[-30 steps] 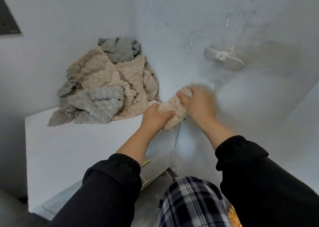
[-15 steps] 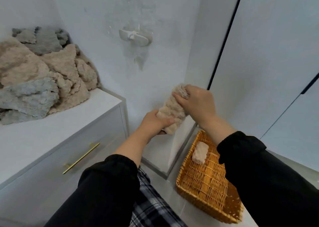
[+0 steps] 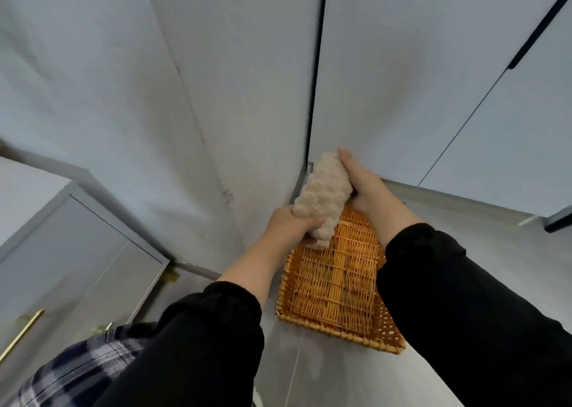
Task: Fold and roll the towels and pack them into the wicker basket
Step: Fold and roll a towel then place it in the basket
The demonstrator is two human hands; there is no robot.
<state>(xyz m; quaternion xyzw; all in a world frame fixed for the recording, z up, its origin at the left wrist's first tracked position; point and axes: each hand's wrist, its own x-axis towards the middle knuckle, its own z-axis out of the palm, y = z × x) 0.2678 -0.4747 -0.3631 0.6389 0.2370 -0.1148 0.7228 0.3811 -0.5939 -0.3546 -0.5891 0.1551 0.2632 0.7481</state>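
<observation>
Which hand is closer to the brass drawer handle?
Left. The left hand grips the rolled towel low, toward the brass drawer handle; the right hand holds it higher, farther right.

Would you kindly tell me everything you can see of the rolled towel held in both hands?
The rolled towel is beige, with a nubbly, fluffy pile like soft microfibre. It is wound into a fat cylinder, tilted, upper end farther from the person. The left hand grips its lower end; the right hand holds its upper side, fingers along it. It is held over the far end of the wicker basket; contact with it cannot be told.
</observation>
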